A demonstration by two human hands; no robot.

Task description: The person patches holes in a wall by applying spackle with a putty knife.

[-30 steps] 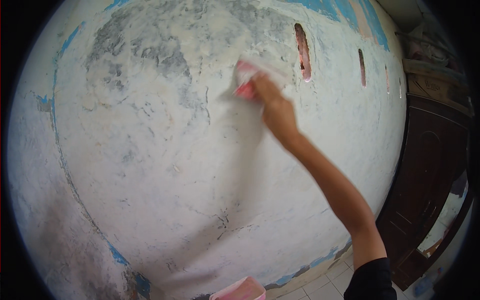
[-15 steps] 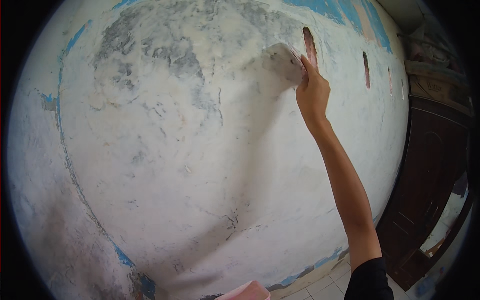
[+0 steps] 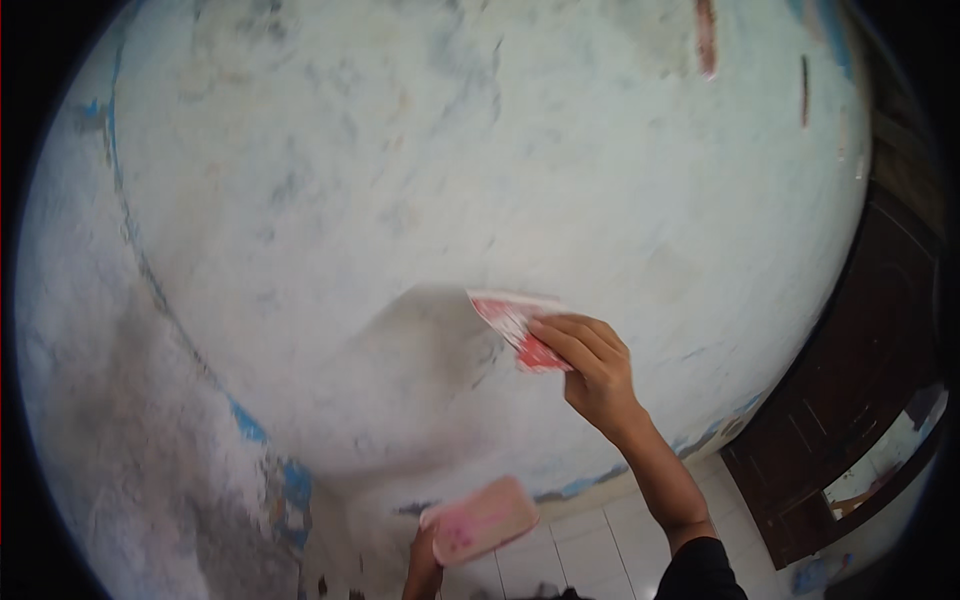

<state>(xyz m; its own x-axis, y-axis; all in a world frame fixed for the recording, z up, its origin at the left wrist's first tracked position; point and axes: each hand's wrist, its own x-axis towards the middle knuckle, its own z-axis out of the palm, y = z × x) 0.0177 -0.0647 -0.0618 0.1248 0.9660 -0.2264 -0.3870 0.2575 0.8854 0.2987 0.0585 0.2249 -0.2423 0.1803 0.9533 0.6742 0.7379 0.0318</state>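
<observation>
My right hand [image 3: 600,380] grips a red putty spreader [image 3: 538,356] smeared with white filler, its broad edge toward the patchy white wall [image 3: 330,230]. Thumb and fingers pinch the spreader's near side; whether the edge touches the wall I cannot tell. Low in the picture, my left hand [image 3: 424,565] holds a shallow pink rectangular tray [image 3: 488,520] by its left end. Pink smears mark the tray's inside. Most of the left fingers are hidden beneath it.
A reddish slot [image 3: 706,40] and a narrower dark slot [image 3: 804,92] are cut into the wall at upper right. A dark wooden panelled piece of furniture [image 3: 800,400] stands on the right. White floor tiles [image 3: 585,550] lie below. Blue paint remains [image 3: 247,422] edge the left corner.
My right hand has come down from the upper slot to mid-wall with the spreader. The view has tilted downward, and my left hand and more of the pink tray now show.
</observation>
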